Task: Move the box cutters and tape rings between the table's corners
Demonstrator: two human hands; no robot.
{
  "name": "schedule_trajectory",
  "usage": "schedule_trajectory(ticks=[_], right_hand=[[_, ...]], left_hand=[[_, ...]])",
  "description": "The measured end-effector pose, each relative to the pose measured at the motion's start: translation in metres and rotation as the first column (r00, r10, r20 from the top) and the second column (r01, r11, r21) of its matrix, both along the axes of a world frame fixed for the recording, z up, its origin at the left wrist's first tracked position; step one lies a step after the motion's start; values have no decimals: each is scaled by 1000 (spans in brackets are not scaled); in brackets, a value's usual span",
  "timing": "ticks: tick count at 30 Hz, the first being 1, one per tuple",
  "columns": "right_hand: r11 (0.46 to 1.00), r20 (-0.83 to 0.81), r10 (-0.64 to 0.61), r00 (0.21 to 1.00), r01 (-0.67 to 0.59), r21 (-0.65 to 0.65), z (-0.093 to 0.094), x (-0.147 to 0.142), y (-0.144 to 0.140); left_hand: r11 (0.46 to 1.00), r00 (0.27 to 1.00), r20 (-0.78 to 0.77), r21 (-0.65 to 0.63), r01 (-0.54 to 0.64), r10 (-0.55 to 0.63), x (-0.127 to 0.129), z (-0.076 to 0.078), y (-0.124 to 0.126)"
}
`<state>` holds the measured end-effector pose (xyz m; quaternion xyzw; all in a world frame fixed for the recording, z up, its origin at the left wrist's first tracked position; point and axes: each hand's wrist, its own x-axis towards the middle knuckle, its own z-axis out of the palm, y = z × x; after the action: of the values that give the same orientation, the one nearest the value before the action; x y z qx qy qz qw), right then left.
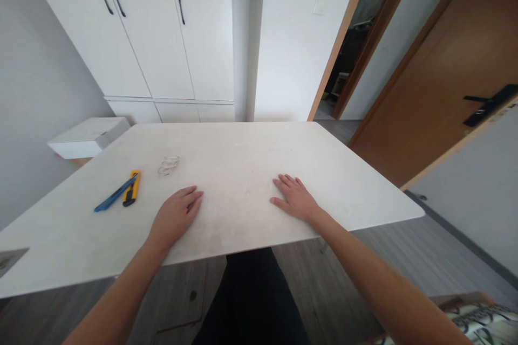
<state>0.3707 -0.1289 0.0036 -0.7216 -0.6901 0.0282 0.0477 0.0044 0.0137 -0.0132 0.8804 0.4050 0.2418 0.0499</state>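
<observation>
- Left hand [175,215]: laid palm-down on the white table [251,161], fingers stretched out and nearly closed together; it holds nothing.
- Right hand [294,198]: likewise flat on the tabletop, fingers slightly spread and pointing away from the body; it grips nothing.
- Clear tape rolls [168,165]: a small cluster of thin transparent rings lying just beyond and to the left of the left fingertips, apart from them. Judged light, fairly stiff as hoops yet easily crushed, with a smooth, slippery outer face; best pinched across the rim, thumb inside the core and fingers outside.
- Utility knife [132,187]: yellow and black, lying flat to the left of the left fingers, farther off than the rings. Likely light and rigid; whether the blade is out cannot be told, so take hold at the middle of the body.
- Blue pen [115,195]: slender, touching or just beside the knife on its outer side; probably light and prone to roll, to be pinched at mid-shaft.
- White box [87,138]: beyond the table's far left corner, well apart from both hands.
</observation>
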Motion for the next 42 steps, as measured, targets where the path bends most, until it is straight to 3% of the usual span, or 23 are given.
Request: schedule_trajectory(ticks=[42], right_hand=[[1000, -3, -2, 1000, 2, 10, -1, 0, 0]], left_hand=[[1000, 1000, 16, -17, -9, 10, 0, 1, 0]])
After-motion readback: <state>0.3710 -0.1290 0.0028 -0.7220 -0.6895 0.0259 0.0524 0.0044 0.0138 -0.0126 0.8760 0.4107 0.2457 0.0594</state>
